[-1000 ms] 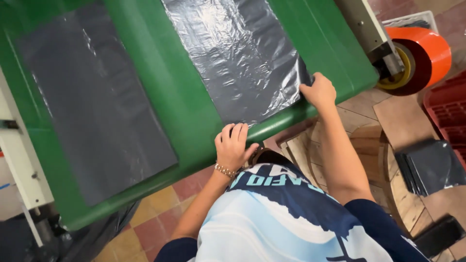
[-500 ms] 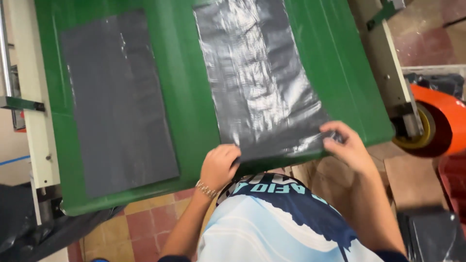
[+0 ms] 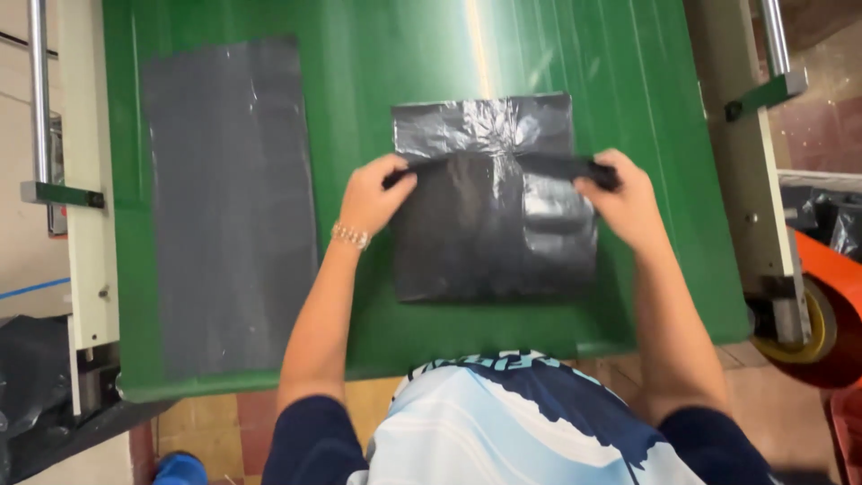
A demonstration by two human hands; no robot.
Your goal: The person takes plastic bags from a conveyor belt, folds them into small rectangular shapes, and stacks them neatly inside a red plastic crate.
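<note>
A black plastic bag (image 3: 494, 233) lies partly folded on the green belt (image 3: 359, 135). My left hand (image 3: 373, 193) grips the folded edge at its left corner. My right hand (image 3: 620, 193) grips the same edge at its right corner. The edge stretches between both hands, doubled over the bag's lower part. The bag's upper part (image 3: 485, 121) still lies flat beyond the fold. A second grey-black bag (image 3: 229, 202) lies flat and unfolded on the belt to the left, apart from both hands.
White machine frame rails (image 3: 85, 180) run along both sides of the belt, with green brackets (image 3: 763, 94). An orange and yellow wheel (image 3: 822, 332) sits at the lower right. Dark plastic (image 3: 27, 368) lies on the floor at the left.
Both hands took the bag's near end from the belt's front edge and carried it away from me, folding the bag over itself. The view shifted so the belt looks square.
</note>
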